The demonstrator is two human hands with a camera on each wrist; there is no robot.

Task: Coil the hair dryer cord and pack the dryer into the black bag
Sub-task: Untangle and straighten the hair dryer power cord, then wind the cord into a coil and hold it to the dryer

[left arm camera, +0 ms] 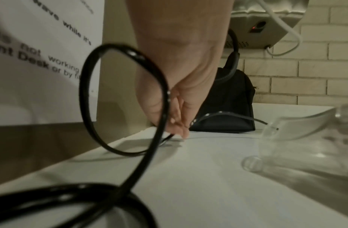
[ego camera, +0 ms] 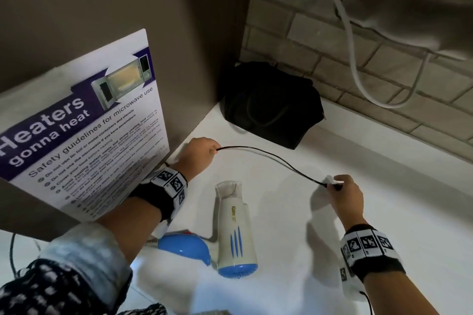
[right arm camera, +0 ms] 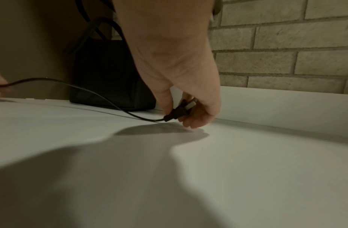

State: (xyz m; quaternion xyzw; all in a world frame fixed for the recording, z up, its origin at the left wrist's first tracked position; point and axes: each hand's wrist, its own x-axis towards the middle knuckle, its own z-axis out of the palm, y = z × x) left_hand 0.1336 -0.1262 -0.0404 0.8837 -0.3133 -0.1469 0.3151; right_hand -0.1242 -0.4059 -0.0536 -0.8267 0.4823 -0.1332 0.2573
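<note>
A white and blue hair dryer [ego camera: 234, 230] lies on the white counter [ego camera: 294, 250], its folded blue handle [ego camera: 185, 248] pointing left. Its black cord [ego camera: 268, 156] stretches between my two hands. My left hand [ego camera: 202, 152] pinches the cord near the cabinet wall; loops of cord [left arm camera: 118, 100] hang by that wrist. My right hand [ego camera: 344, 190] pinches the black plug [right arm camera: 176, 114] just above the counter. The black bag [ego camera: 271, 102] stands in the back corner, its handles [left arm camera: 232, 60] upright; whether it is unzipped I cannot tell.
A microwave safety poster [ego camera: 84, 125] leans on the brown cabinet at left. A brick wall [ego camera: 358, 66] runs behind the counter, with white cables [ego camera: 353, 41] hanging from a metal appliance [ego camera: 422, 0] overhead. The dryer's clear nozzle [left arm camera: 306, 138] lies close to the left wrist.
</note>
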